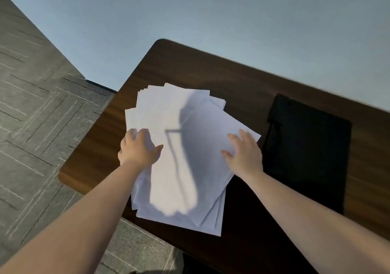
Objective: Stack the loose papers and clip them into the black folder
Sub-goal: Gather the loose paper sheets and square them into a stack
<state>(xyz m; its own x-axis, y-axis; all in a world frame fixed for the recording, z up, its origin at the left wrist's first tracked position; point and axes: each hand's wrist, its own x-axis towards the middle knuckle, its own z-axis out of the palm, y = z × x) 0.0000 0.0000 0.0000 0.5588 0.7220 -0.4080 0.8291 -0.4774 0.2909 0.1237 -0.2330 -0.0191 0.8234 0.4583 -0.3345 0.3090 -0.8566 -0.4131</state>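
A fanned, uneven heap of several white papers (179, 126) lies on the dark wooden table (211, 71). My left hand (137, 149) rests on the heap's left edge, fingers curled over the sheets, thumb spread on top. My right hand (244, 151) lies flat on the heap's right side, fingers apart. The black folder (310, 153) lies open and flat to the right of the papers, its clip (274, 134) along its left side, close to my right hand. A shadow falls across the middle of the papers.
The table's rounded left corners (63, 174) overhang a grey patterned carpet floor (38, 109). A plain grey-blue wall (211, 9) stands behind the table. A dark object (194, 263) shows below the table's near edge.
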